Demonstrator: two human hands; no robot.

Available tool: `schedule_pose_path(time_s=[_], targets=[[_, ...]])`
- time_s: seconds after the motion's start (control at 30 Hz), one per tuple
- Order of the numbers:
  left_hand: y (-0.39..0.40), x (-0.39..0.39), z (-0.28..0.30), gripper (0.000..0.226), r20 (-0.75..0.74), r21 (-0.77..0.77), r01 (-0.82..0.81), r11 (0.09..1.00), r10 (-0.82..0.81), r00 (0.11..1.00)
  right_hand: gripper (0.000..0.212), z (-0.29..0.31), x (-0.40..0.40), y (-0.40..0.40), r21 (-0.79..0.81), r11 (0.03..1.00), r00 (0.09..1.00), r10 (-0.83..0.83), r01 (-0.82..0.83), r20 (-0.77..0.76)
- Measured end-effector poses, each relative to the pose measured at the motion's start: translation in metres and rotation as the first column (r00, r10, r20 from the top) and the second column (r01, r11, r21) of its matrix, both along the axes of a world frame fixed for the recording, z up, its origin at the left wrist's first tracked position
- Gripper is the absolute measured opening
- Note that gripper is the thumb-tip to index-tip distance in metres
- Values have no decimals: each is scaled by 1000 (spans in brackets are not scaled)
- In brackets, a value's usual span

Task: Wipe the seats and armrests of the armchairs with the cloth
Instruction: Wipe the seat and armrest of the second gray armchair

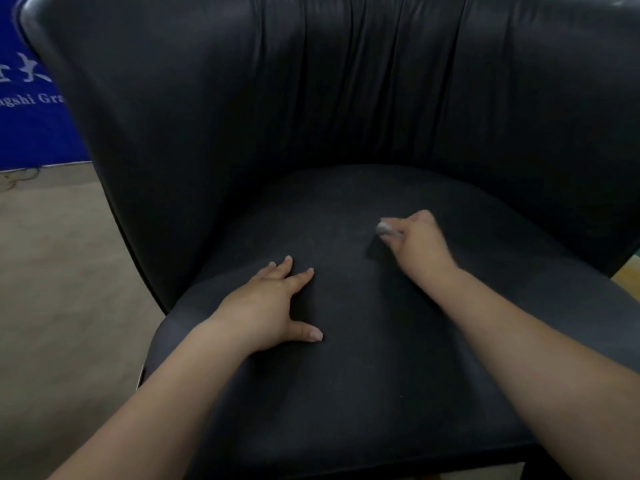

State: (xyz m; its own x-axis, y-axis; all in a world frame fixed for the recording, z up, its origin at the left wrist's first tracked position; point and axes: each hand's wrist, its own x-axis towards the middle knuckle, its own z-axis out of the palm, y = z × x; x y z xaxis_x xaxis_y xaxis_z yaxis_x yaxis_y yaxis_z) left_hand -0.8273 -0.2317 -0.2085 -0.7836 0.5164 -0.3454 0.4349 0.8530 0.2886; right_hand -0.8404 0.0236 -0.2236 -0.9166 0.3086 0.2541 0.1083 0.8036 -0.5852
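A black armchair [346, 98] with a curved, pleated back fills the view; its dark seat cushion [363, 341] lies below me. My left hand [273, 306] rests flat on the front left of the seat, fingers spread and straight. My right hand [415, 240] sits further back on the seat, fingers curled round a small grey cloth [385, 229]. Only a bunched end of the cloth shows past the fingers; the rest is hidden inside the hand.
Beige floor [52, 289] runs along the left of the chair. A blue banner with white lettering [31, 98] stands behind the chair at the upper left. A strip of lighter floor [628, 271] shows at the right edge.
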Motion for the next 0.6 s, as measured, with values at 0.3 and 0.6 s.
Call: schedule_pose_path(time_s=[0.3, 0.6], targets=[[21, 4, -15, 94, -107, -45, -105, 993, 99, 989, 32, 4, 29, -16, -5, 989, 989, 145, -146, -20], [21, -4, -23, 98, -145, -40, -109, 993, 102, 984, 35, -7, 28, -14, 86, 992, 994, 99, -95, -41]])
